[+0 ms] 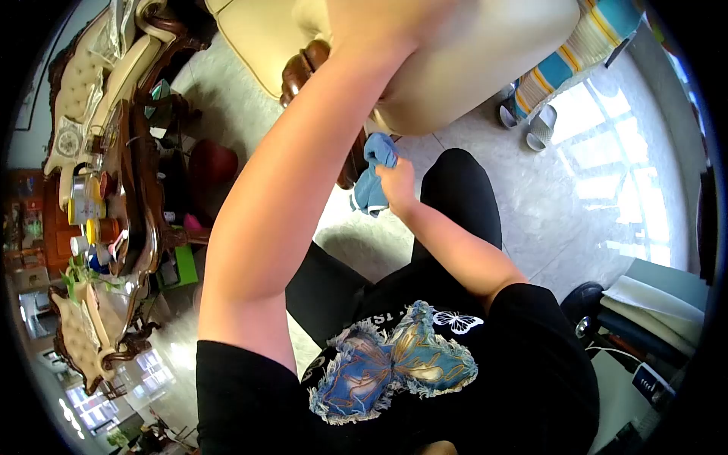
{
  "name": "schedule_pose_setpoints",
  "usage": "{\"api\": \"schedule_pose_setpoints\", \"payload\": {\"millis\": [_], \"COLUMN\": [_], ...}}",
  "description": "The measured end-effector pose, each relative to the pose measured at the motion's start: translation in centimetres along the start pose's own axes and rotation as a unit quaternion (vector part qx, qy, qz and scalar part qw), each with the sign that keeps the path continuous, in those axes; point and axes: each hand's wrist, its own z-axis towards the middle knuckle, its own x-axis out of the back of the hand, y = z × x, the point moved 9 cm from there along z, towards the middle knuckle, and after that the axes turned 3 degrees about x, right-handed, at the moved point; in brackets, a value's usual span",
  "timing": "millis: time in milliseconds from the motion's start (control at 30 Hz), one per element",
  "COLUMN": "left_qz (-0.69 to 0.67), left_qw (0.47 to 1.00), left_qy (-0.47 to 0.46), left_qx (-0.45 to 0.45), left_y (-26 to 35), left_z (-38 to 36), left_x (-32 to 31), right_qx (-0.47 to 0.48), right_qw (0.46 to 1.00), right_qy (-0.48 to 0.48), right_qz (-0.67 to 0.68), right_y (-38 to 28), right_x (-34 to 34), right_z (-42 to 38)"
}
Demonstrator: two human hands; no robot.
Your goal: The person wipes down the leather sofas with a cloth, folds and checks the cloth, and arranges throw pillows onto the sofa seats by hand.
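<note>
At the top edge, my left hand [390,21] lies against a cream leather armchair [470,68]; it is blurred and its fingers are out of sight. My right hand [398,183] is closed around a blue cloth [369,189], just below the seat edge. Part of the cloth bulges above the fingers and the rest hangs down. Close by the cloth is a carved brown wooden leg [350,163] of the chair. A scrolled wooden piece [303,70] of the same chair shows beside my left forearm.
Grey slippers [541,127] rest on the tiled floor [523,182] near a striped cloth [565,64]. On the left are a carved wooden table [136,189] with several items, a tufted sofa [80,98] and a red stool [212,163]. Folded fabrics [656,307] are at the right.
</note>
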Motion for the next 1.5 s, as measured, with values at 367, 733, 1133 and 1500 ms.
{"api": "schedule_pose_setpoints", "payload": {"millis": [367,733,1133,1500], "left_qz": [-0.017,-0.004,0.059,0.013], "left_qw": [1.0,0.999,0.997,0.999], "left_qy": [0.011,0.014,-0.049,-0.035], "left_qx": [-0.017,-0.032,0.004,-0.014], "left_y": [0.1,0.4,-0.4,0.4], "left_z": [0.1,0.1,0.2,0.2], "left_x": [0.2,0.3,-1.7,-1.2], "right_qx": [0.322,0.034,0.511,-0.318], "right_qw": [0.898,0.941,0.749,0.896], "right_qy": [-0.018,-0.266,-0.03,-0.149], "right_qz": [-0.299,-0.207,-0.421,0.271], "right_y": [-12.3,6.9,-15.0,4.4], "right_x": [-2.9,-2.2,-2.0,3.9], "right_z": [-4.6,-7.6,-7.8,-9.6]}}
